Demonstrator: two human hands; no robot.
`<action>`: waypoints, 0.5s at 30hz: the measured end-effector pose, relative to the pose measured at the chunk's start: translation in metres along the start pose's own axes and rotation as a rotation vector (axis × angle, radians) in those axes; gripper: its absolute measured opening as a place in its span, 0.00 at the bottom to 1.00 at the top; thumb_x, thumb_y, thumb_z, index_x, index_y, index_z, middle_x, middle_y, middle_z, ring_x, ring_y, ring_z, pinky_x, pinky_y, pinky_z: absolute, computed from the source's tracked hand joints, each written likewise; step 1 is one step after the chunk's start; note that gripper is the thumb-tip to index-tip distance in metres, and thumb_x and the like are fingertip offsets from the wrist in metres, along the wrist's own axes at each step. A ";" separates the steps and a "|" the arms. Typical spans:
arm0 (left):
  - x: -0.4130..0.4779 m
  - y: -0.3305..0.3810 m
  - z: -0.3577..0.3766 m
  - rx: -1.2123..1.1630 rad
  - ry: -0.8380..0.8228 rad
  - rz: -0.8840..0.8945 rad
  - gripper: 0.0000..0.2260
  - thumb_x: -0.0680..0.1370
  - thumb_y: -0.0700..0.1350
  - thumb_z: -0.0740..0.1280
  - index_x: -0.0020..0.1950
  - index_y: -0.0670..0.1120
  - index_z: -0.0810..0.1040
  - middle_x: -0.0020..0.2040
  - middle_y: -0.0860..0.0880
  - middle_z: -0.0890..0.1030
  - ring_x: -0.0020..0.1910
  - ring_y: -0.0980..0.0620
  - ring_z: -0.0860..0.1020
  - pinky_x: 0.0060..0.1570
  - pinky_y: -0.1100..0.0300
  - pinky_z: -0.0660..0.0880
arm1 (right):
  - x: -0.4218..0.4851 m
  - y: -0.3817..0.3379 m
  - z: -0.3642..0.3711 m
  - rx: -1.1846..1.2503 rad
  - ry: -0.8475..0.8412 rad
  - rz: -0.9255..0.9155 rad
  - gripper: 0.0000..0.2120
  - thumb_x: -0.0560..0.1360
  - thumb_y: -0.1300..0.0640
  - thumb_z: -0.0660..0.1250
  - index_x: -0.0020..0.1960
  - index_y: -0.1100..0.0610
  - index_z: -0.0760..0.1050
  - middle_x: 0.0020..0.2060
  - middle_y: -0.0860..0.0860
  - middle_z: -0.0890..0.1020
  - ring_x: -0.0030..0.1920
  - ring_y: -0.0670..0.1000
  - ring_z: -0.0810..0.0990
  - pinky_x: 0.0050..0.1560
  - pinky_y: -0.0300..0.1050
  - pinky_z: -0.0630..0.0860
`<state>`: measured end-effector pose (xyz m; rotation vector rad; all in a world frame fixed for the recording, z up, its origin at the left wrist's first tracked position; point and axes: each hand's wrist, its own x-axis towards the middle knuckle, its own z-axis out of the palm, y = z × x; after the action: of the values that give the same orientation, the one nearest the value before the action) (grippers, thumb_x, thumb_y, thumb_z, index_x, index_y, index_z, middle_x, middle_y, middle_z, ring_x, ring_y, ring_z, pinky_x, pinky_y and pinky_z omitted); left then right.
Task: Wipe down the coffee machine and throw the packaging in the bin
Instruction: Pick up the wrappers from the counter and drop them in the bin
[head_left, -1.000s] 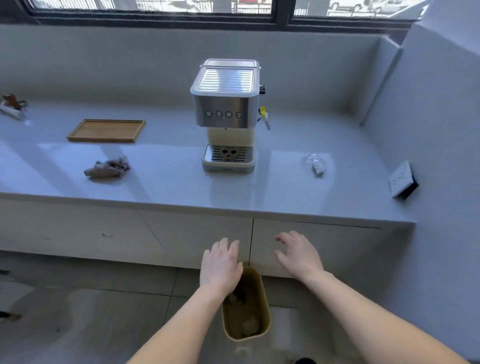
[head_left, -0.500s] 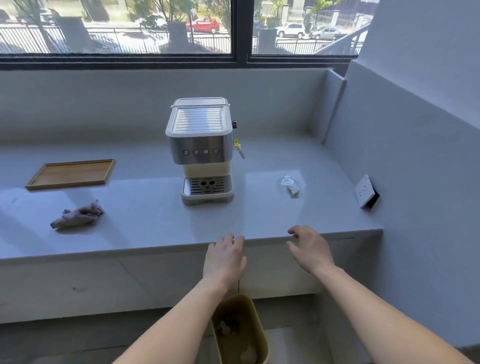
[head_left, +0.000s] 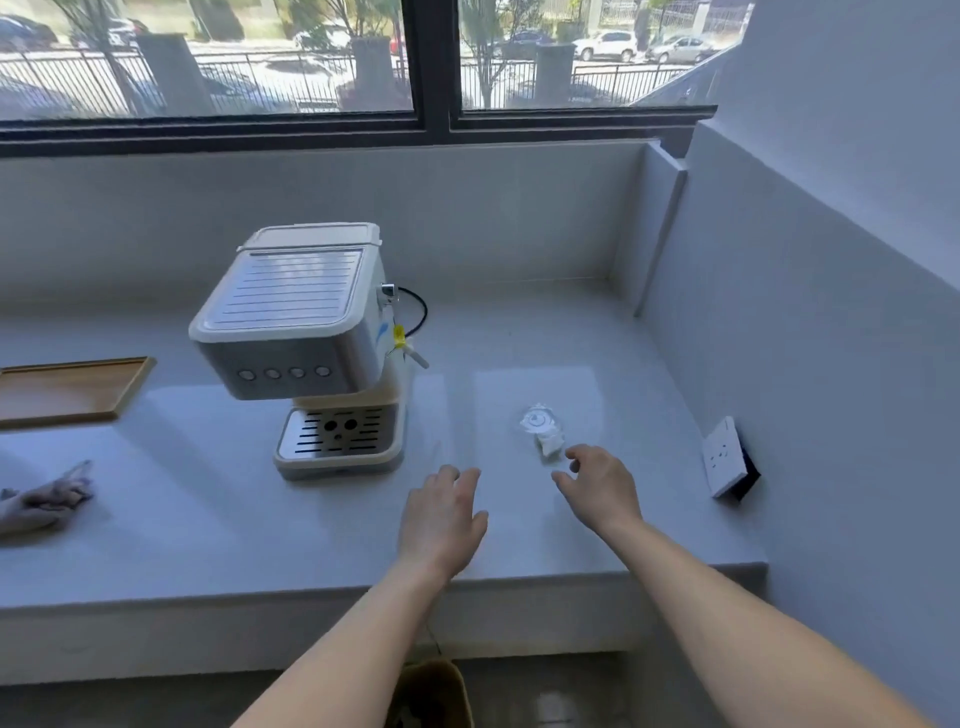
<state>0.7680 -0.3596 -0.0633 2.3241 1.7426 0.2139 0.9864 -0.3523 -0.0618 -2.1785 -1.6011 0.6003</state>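
A silver and cream coffee machine (head_left: 306, 338) stands on the pale counter (head_left: 208, 514). To its right lies a small piece of clear and white packaging (head_left: 543, 431). My right hand (head_left: 602, 486) hovers just in front of the packaging, fingers spread and relaxed, not touching it. My left hand (head_left: 444, 517) is over the counter in front of the machine's right side, fingers straight, holding nothing. A crumpled grey cloth (head_left: 44, 501) lies at the counter's left edge of view. The tan bin (head_left: 436, 693) stands on the floor below the counter, partly hidden by my left arm.
A wooden tray (head_left: 67, 389) sits at the left behind the cloth. A white wall socket (head_left: 724, 457) sticks out from the right wall. The machine's black cable (head_left: 418, 312) loops behind it. A window runs along the back wall.
Both hands rose from above the bin at the counter front to over the counter top. The right hand came close to the packaging. The view moved nearer and rightward.
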 end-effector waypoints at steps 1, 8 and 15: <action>0.011 0.004 0.003 0.001 -0.003 -0.009 0.22 0.78 0.52 0.62 0.72 0.50 0.67 0.62 0.48 0.74 0.58 0.45 0.73 0.57 0.51 0.71 | 0.010 0.002 0.000 0.004 -0.014 0.008 0.17 0.76 0.50 0.67 0.62 0.56 0.76 0.54 0.52 0.80 0.54 0.54 0.79 0.49 0.45 0.72; 0.086 0.026 0.011 -0.025 -0.025 -0.009 0.25 0.78 0.52 0.66 0.74 0.51 0.65 0.66 0.48 0.72 0.62 0.45 0.72 0.58 0.51 0.72 | 0.059 0.010 0.013 0.012 -0.045 0.082 0.21 0.70 0.42 0.72 0.53 0.57 0.76 0.46 0.52 0.76 0.45 0.54 0.77 0.39 0.45 0.66; 0.134 0.030 0.026 -0.021 -0.085 0.080 0.26 0.78 0.47 0.69 0.74 0.51 0.65 0.76 0.46 0.64 0.69 0.43 0.70 0.63 0.50 0.72 | 0.082 0.006 0.023 -0.043 -0.029 0.098 0.22 0.68 0.40 0.73 0.48 0.57 0.73 0.43 0.52 0.78 0.45 0.56 0.79 0.38 0.46 0.68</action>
<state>0.8398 -0.2415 -0.0828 2.3542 1.6022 0.1444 1.0005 -0.2747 -0.0942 -2.3008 -1.5421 0.6345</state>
